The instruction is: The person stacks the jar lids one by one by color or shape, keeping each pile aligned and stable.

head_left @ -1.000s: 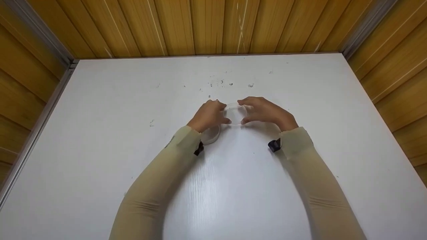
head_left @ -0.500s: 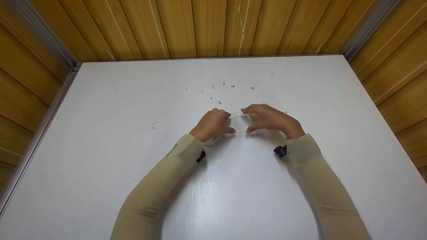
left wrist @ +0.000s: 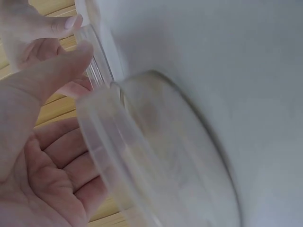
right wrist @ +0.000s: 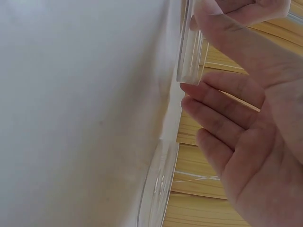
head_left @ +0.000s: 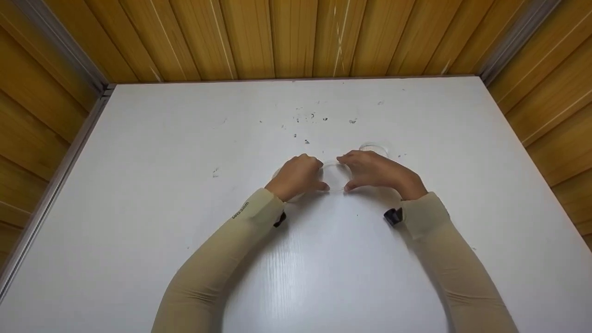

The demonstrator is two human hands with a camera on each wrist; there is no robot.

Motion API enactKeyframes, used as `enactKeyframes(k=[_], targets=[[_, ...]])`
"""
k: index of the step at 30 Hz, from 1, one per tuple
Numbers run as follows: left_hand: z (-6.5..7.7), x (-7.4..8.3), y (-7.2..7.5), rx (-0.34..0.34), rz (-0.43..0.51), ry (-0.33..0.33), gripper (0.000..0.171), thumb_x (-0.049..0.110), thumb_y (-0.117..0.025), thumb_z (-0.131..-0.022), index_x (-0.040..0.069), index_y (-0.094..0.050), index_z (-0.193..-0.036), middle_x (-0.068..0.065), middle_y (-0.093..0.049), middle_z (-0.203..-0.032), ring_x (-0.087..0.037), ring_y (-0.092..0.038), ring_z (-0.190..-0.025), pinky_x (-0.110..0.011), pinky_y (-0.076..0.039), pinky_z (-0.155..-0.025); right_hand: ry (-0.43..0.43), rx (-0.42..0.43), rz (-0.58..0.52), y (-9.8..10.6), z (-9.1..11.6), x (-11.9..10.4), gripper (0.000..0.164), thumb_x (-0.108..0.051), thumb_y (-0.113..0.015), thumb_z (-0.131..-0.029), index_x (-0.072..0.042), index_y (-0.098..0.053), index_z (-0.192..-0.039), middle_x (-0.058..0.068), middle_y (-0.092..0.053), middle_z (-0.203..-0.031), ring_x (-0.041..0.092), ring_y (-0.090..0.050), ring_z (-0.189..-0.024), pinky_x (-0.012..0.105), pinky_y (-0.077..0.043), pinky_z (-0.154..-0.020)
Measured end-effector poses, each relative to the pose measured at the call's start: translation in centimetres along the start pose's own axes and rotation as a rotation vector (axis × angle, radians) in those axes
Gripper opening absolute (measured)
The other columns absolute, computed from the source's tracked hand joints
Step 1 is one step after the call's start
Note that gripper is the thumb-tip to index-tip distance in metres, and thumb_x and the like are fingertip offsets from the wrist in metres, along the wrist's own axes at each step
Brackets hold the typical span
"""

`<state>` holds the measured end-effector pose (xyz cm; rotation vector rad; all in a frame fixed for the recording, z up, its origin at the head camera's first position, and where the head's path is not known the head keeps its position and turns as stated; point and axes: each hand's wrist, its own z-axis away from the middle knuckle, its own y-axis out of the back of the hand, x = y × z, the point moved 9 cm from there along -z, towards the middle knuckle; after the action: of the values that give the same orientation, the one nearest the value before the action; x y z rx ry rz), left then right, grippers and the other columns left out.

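A clear petri dish point(head_left: 336, 176) is between my two hands, held by its rim from both sides. My left hand point(head_left: 298, 175) pinches its left edge with thumb and fingers; my right hand point(head_left: 381, 171) grips the right edge the same way. In the left wrist view a second clear petri dish point(left wrist: 184, 161) stands on the table close below my left palm; in the head view the left hand mostly covers it. A third clear petri dish point(head_left: 373, 149) lies just beyond my right hand, partly hidden by it. In the right wrist view the held dish point(right wrist: 191, 52) appears edge-on.
The white table point(head_left: 333, 268) has small dark marks point(head_left: 306, 141) beyond the hands. Wood-look panels point(head_left: 296, 39) border its far side and both flanks. Each wrist carries a small black camera point(head_left: 393, 216).
Both hands and the dish between them have come nearer to me and slightly to the right. The dish beyond my right hand has come into plain view; the left one is more covered.
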<state>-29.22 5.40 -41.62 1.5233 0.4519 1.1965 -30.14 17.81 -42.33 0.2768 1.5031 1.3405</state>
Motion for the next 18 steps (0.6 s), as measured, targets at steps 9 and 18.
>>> enactKeyframes(k=[9, 18], targets=[[-0.06, 0.07, -0.26, -0.01, -0.03, 0.015, 0.028, 0.032, -0.082, -0.074, 0.008, -0.071, -0.084, 0.001, -0.066, -0.077, -0.012, -0.047, -0.066, -0.027, -0.041, -0.06, 0.045, -0.001, 0.078, -0.35, -0.13, -0.56, 0.076, -0.031, -0.082, -0.074, 0.0, -0.051, -0.137, 0.018, -0.054, -0.137, 0.033, -0.05, -0.127, 0.045, -0.039, -0.107], [0.01, 0.1, -0.3, -0.015, -0.044, 0.013, 0.028, 0.032, -0.081, -0.076, 0.008, -0.07, -0.085, 0.001, -0.063, -0.075, -0.013, -0.048, -0.07, -0.028, -0.04, -0.06, 0.06, 0.004, 0.081, -0.43, 0.01, -0.62, 0.075, -0.031, -0.081, -0.076, -0.001, -0.051, -0.137, 0.019, -0.054, -0.136, 0.033, -0.049, -0.127, 0.046, -0.038, -0.108]])
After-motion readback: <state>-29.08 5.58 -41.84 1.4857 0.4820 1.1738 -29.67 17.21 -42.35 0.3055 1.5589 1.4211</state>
